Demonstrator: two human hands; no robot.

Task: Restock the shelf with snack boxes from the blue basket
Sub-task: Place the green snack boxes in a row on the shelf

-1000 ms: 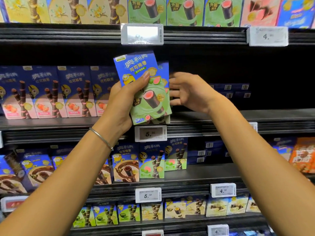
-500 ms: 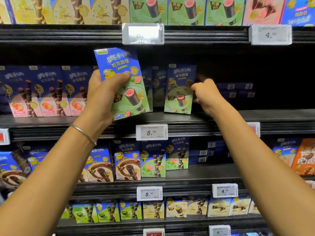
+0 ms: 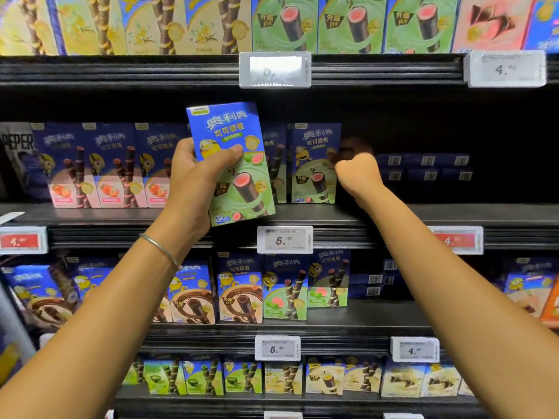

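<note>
While your left hand point(image 3: 193, 179) grips a snack box point(image 3: 233, 164) in front of the shelf point(image 3: 423, 214), your thumb crosses its face and your fingers wrap behind it, so it hangs tilted, top leaning left, just above the shelf's front edge. That box is tall and narrow: bright blue on top with white and yellow lettering and a yellow cartoon figure, pale green below, with a dark wafer roll showing a pink filling and some cut green fruit. A thin metal bangle point(image 3: 160, 249) sits on that wrist. Your right hand point(image 3: 357, 170) reaches into the shelf beside a second box point(image 3: 316, 163) of the same design, which stands upright on the shelf; the hand is turned away and its fingers go behind the box's right edge into shadow, so you cannot tell whether they are closed on it or loose. To the left stands a row of pink-bottomed boxes point(image 3: 106, 167), and a price tag point(image 3: 285, 239) reading 5.39 is clipped to the shelf edge below the held box.
</note>
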